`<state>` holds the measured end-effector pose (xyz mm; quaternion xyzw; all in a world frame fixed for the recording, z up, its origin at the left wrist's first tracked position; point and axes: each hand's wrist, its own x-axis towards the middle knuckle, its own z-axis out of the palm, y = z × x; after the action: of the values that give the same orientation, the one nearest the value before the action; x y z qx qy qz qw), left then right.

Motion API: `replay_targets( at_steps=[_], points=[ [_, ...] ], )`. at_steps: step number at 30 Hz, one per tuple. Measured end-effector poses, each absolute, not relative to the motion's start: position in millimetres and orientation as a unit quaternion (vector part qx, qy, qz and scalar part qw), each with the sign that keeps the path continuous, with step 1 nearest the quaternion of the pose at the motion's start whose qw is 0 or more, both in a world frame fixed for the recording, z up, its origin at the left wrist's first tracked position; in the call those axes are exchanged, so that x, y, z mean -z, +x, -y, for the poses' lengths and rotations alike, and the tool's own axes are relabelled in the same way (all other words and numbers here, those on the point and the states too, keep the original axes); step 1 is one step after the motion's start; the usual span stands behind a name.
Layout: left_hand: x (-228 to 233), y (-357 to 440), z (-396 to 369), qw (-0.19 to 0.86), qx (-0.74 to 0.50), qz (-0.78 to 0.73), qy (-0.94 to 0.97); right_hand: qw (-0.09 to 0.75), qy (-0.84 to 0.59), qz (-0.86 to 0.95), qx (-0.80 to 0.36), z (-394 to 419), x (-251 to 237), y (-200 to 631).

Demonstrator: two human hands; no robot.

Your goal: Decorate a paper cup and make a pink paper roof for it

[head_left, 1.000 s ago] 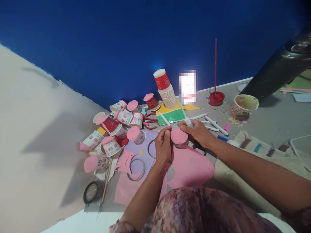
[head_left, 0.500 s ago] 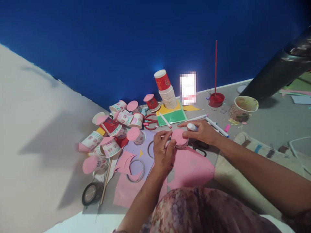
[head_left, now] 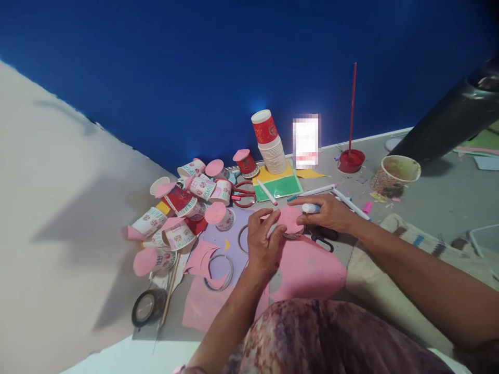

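A paper cup topped with a pink paper disc [head_left: 290, 220] sits between my two hands over the pink sheet. My left hand [head_left: 264, 240] grips its left side with curled fingers and thumb. A small pale thing shows between those fingers; I cannot make out what it is. In my right hand [head_left: 331, 214] a white glue tube [head_left: 311, 208] lies across the palm, its white end pointing left. The right thumb presses on the disc's right edge, and the index finger reaches left above it. Most of the cup's wall is hidden beneath the disc.
Several pink-topped decorated cups [head_left: 181, 200] crowd the left. Behind stands a stack of paper cups [head_left: 272, 156] on coloured sheets. Red-handled pliers [head_left: 245, 193], black scissors [head_left: 323, 244], markers [head_left: 351, 203], tape rolls [head_left: 143, 308] and a striped cloth [head_left: 390, 259] lie around.
The view has shifted slightly. My right index finger is stretched a little further over the disc, and the pale thing in my left fingers shows more plainly. Both hands keep their hold.
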<state>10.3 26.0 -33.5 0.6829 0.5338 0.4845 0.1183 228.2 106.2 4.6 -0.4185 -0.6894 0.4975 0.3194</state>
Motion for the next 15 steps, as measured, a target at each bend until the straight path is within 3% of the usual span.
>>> replay_targets(
  at_steps=[15],
  points=[
    [32.3,11.4,-27.0,0.119,-0.515,-0.533,0.661,0.306,-0.41,0.716,-0.475,-106.4,-2.0,232.6]
  ],
)
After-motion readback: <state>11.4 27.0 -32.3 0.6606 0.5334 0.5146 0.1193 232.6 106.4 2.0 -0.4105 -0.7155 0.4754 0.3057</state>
